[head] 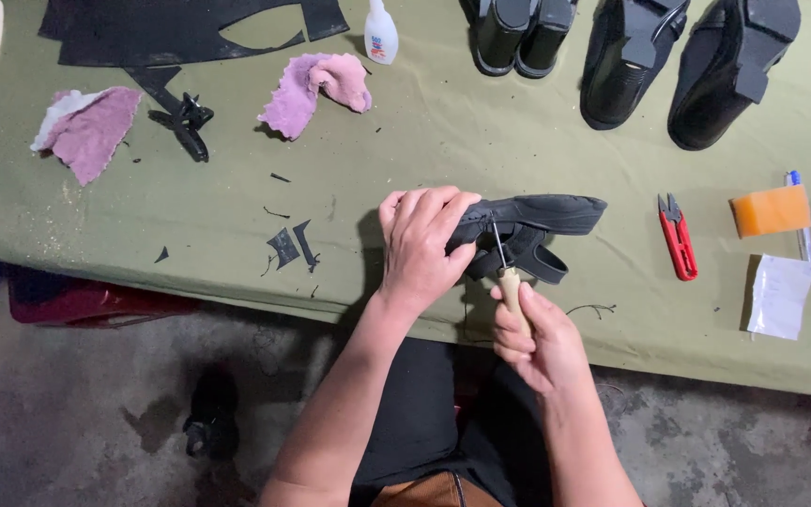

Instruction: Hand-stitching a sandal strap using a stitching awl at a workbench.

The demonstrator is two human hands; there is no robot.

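The left hand [421, 246] is clamping the black sandal [527, 230], whose long axis is running sideways, away to the right of this grip. The right hand [539, 338] is gripping the awl [507, 272] from just below, its needle pointing up into the sandal.

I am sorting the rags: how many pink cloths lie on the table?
2. One cloth lies at the far left, beside black scraps. The other cloth lies left of the glue bottle. More may be outside the view.

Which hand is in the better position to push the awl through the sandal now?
The right hand, probably. It already grips the awl by its wooden handle, and the metal tip meets the black sandal. The left hand is clamped over the sandal's end, steadying it above the green table.
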